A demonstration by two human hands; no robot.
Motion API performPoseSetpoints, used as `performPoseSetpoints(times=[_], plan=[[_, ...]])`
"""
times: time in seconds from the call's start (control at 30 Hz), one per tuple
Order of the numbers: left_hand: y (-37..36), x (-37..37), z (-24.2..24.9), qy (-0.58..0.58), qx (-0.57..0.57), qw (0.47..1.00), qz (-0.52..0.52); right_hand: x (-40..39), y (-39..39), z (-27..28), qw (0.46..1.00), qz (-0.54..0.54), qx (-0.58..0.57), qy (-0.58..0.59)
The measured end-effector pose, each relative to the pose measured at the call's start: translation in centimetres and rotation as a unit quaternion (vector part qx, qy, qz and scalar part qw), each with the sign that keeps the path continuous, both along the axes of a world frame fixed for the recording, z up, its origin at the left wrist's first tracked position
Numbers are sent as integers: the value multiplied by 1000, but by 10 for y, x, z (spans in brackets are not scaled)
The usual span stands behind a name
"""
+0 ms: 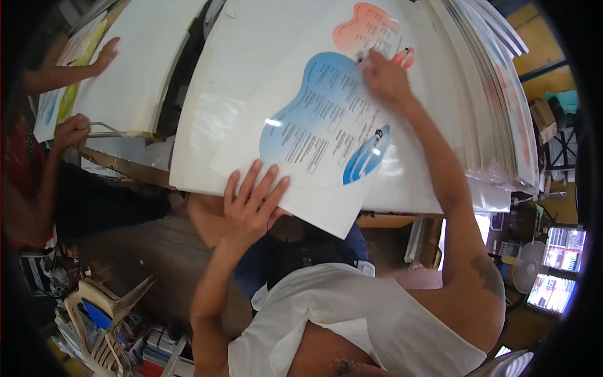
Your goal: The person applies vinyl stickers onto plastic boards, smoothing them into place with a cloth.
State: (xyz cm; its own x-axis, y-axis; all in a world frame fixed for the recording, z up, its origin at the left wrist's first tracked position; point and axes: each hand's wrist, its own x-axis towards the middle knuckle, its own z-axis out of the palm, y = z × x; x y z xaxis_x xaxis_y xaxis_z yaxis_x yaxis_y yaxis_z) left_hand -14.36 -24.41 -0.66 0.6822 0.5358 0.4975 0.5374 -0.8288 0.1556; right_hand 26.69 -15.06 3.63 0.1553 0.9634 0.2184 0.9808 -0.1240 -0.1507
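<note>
A white printed sheet [232, 151] with a blue wavy panel [314, 100] and a blue leaf-shaped logo lies across the work surface, its near corner hanging past the edge. My left hand [248, 213] rests with spread fingers on the sheet's near left edge. At the far end of the blue panel my right hand [386, 78] is closed, slightly blurred, around a small dark-tipped thing that I cannot make out. Beside that hand is a similar orange panel [364, 28] with a red logo [405, 58].
A tall stack of sheets [483, 94] stands on the right. At left, a co-worker's flat hand [105, 58] lies on another white board [141, 56]; their other hand [72, 132] grips a thin metal rod. A plastic chair [103, 314] and a fan [529, 267] are lower down.
</note>
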Motion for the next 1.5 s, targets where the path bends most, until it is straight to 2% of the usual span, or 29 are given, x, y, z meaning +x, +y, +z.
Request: performPoseSetpoints(times=[0.03,0.07,0.1,0.17,0.27,0.4,0.5,0.63,0.8,0.87,0.93,1.0,1.07,1.17,1.27,1.33,1.5], plan=[[0,0,2,-4,3,1000,0,-52,-28,15,999,33,-3,25],[0,-1,2,-8,5,1000,-1,-94,-50,26,995,45,-78,31],[0,-2,2,-12,7,1000,-2,-128,-73,28,990,80,-103,55],[1,-3,-6,-27,1,1000,-9,-181,-114,23,980,182,-73,38],[3,-4,-3,-44,-24,999,-16,-216,-153,27,960,266,37,84],[10,-9,11,-55,-2,998,-4,-214,-162,33,954,285,58,74],[13,-10,1,-37,-2,999,-12,-202,-153,24,963,261,68,22],[19,-10,-8,-52,42,998,-4,-157,-101,17,964,246,87,50],[17,-15,1,6,16,1000,-3,-38,11,4,988,109,88,71],[18,-16,-1,3,24,1000,-2,30,68,-17,986,71,153,10],[16,-18,-6,10,26,1000,0,92,122,-19,983,44,175,33],[15,-20,-8,16,27,1000,5,130,163,-9,994,-63,94,8],[14,-22,-10,21,31,999,10,160,198,-10,991,-83,104,-21],[13,-21,-4,27,22,999,12,185,232,-6,990,-109,87,-3],[14,-20,-3,26,22,999,12,201,257,-10,987,-127,94,-40],[16,-17,1,31,24,999,9,215,262,-18,988,-106,111,-23],[20,-17,1,11,31,999,-5,144,216,-13,996,8,88,9]])
